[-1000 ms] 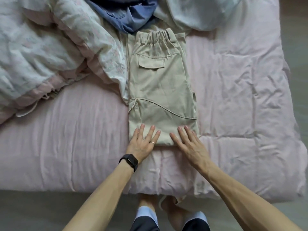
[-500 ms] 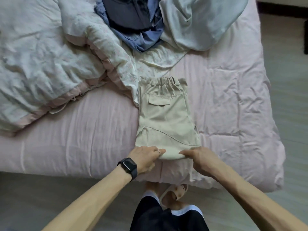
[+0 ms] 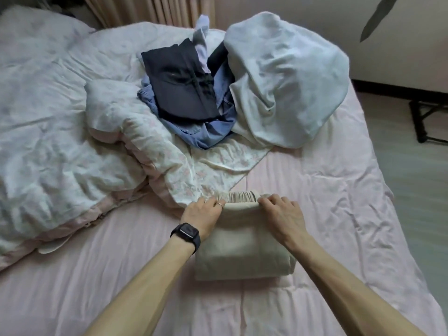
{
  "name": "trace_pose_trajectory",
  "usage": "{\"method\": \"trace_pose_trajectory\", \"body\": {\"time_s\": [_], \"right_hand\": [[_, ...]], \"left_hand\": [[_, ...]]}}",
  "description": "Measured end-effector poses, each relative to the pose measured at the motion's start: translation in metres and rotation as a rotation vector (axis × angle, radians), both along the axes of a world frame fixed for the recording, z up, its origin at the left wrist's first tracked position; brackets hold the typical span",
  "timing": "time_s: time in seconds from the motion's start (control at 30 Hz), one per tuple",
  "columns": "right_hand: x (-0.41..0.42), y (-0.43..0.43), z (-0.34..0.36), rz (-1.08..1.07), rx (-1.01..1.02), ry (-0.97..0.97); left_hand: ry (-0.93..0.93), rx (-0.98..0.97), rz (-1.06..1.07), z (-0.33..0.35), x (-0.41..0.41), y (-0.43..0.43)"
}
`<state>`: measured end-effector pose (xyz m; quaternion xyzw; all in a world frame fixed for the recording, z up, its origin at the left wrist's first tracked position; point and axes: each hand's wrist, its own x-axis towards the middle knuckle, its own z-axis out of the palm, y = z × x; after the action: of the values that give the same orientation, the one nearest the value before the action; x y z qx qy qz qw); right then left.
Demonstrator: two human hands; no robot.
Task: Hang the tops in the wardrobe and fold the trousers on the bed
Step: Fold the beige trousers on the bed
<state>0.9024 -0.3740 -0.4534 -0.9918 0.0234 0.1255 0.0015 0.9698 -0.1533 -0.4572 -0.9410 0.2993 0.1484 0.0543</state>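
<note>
Folded trousers (image 3: 240, 253) on bed (image 3: 327, 214), near edge; duvet (image 3: 60, 141) left; clothes pile (image 3: 191, 98) behind; pillow (image 3: 286, 81) behind-right.

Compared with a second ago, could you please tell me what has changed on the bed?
The left hand and right hand took hold of the near hem of the beige trousers and carried it away from the person to the waistband, halving them; both still grip that edge. The clothes pile and quilt stayed put.

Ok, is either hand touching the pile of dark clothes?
No, the left hand and right hand both hold the far edge of the folded beige trousers, while the pile of dark clothes lies farther up the bed.
</note>
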Motion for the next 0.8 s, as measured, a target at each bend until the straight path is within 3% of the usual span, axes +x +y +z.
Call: {"method": "trace_pose_trajectory", "body": {"time_s": [0.17, 0.33, 0.5, 0.63, 0.8], "right_hand": [[0.031, 0.008, -0.049, 0.021, -0.101, -0.185], [0.016, 0.018, -0.087, -0.081, 0.060, -0.359], [-0.022, 0.035, -0.111, -0.066, 0.153, -0.197], [-0.022, 0.035, -0.128, -0.115, 0.141, -0.082], [-0.004, 0.033, -0.156, -0.164, 0.145, -0.091]], "left_hand": [[-0.111, 0.002, -0.047, -0.046, 0.018, -0.003], [-0.064, -0.118, -0.048, -0.070, 0.006, -0.004], [0.058, -0.206, 0.035, -0.087, -0.050, -0.012], [0.074, -0.162, 0.067, -0.105, -0.041, -0.011], [0.069, -0.163, 0.049, -0.139, -0.018, -0.010]]}}
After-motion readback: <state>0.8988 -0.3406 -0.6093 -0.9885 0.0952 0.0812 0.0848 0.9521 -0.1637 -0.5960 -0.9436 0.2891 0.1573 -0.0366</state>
